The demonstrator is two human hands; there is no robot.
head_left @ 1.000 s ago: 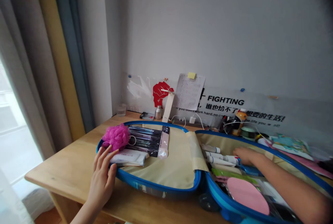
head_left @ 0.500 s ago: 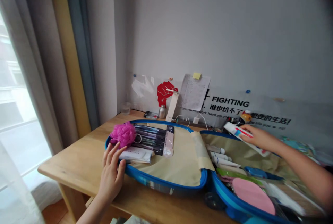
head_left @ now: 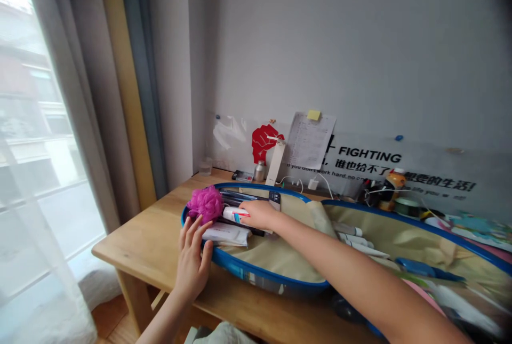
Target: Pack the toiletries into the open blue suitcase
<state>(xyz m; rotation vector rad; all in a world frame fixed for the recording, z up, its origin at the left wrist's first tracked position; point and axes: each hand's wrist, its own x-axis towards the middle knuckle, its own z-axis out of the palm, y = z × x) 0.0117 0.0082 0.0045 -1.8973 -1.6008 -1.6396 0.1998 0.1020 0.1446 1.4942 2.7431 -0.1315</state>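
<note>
The right hand (head_left: 259, 215) reaches across the open blue suitcase (head_left: 264, 278) and is closed around one end of a white tube (head_left: 234, 214) with red and blue marks. The tube lies nearly flat, with its long axis running left to right across the picture. Its free end points left toward the pink bath sponge (head_left: 206, 204), just short of it. The hand covers the tube's other end, so it is hard to say which end has the cap. The tube sits in the left half of the suitcase, over a dark pack (head_left: 237, 198) and just behind a white packet (head_left: 226, 234); it appears to rest on the pack.

The left hand (head_left: 192, 263) lies flat with its fingers spread on the near left rim of the suitcase. It holds nothing, and its fingertips are close to the sponge and the white packet. The suitcase sits on a wooden worktop (head_left: 147, 244) beside a curtain (head_left: 100, 120).
</note>
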